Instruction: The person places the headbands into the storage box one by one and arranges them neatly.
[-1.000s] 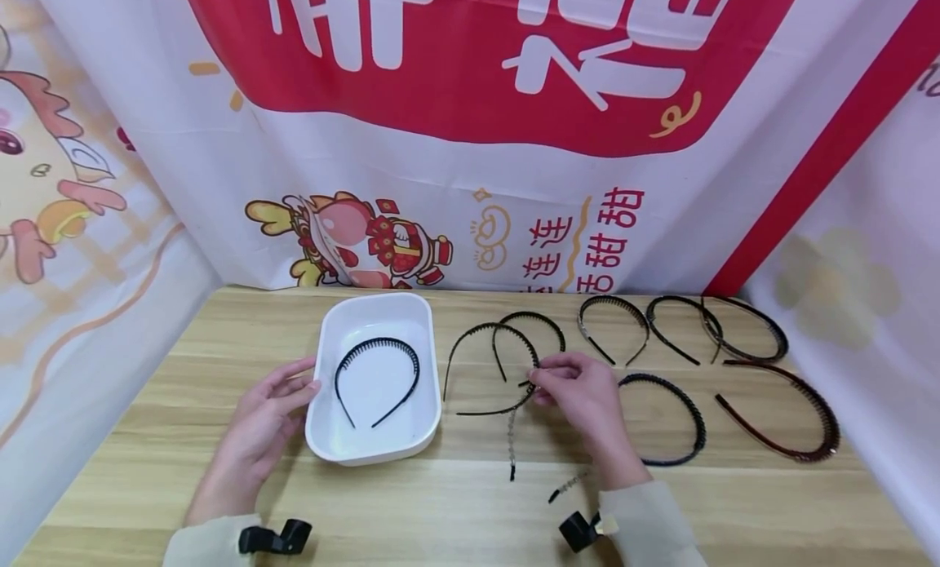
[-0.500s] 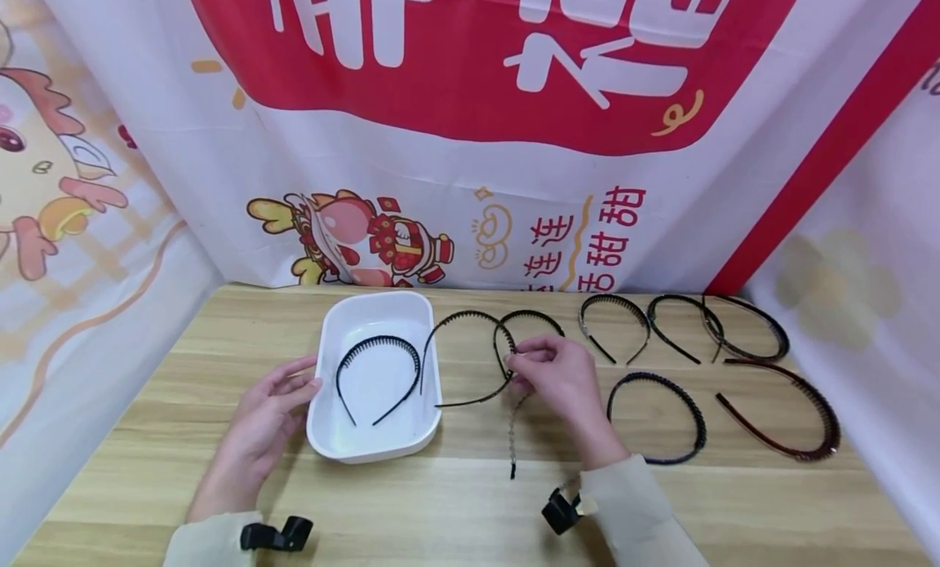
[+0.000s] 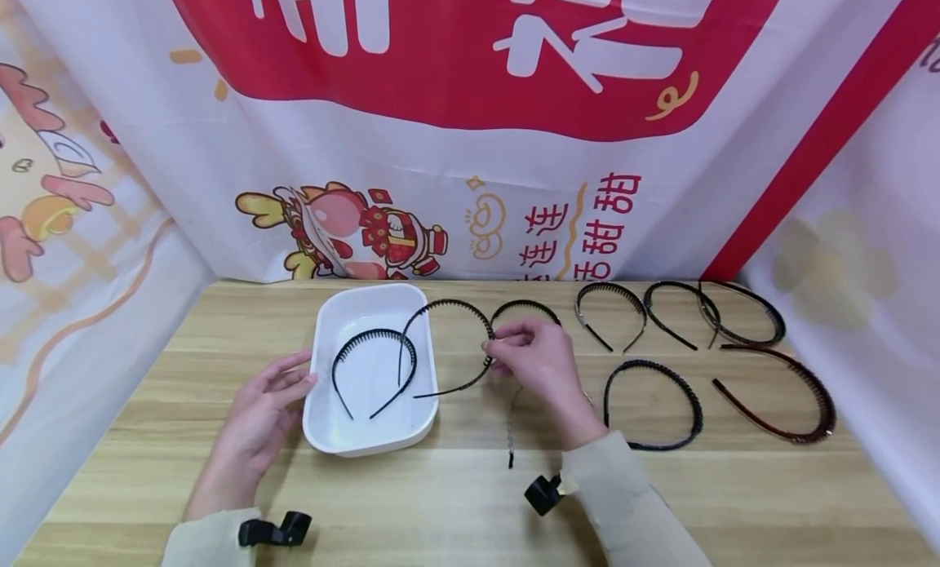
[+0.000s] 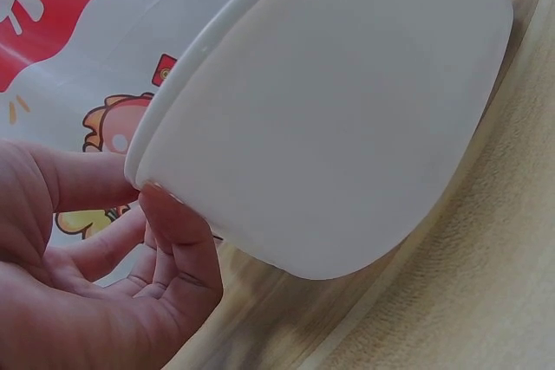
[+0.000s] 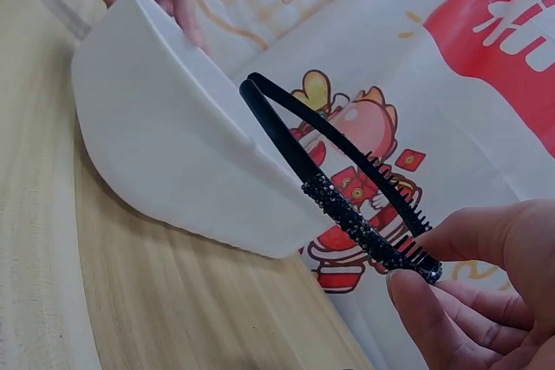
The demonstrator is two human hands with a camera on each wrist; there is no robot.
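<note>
While the left grip [image 3: 257, 412] pinches the tub, right grip: bare hand, thumb and fingers clasped on the crown of a glittery black headband [image 5: 347, 217].
Glittery black headband: raised off the desk [image 3: 411, 510]; crown toward the right hand, both ends pointing left; in the head view one end overlaps the tub's interior, the other its right rim. Contact with the rim cannot be told. Speckled crown, plain ends, teeth along the inner side.
Left hand hold: thumb and fingers grasping the rim of the white tub [image 3: 374, 436] at its left side.
White tub: upright on the desk; contains one toothed black headband [image 3: 376, 334], arch toward the backdrop, ends toward the person.
Under and behind right hand: a black headband [image 3: 523, 303], partly covered by the hand; nearer the person, a beaded band [image 3: 510, 438] with a dark tip, also partly hidden.
Far right of desk: grey-black headband [image 3: 613, 287], then slim black headband [image 3: 671, 285] crossing wide black headband [image 3: 776, 316].
Nearer right: dark ridged headband [image 3: 679, 378]; beside it, well to the right, reddish-brown headband [image 3: 821, 392].
Backdrop: white cloth [image 3: 441, 159] with red panel, white lettering and a cartoon figure.
Sleeves: pale, a black device at each wrist.
</note>
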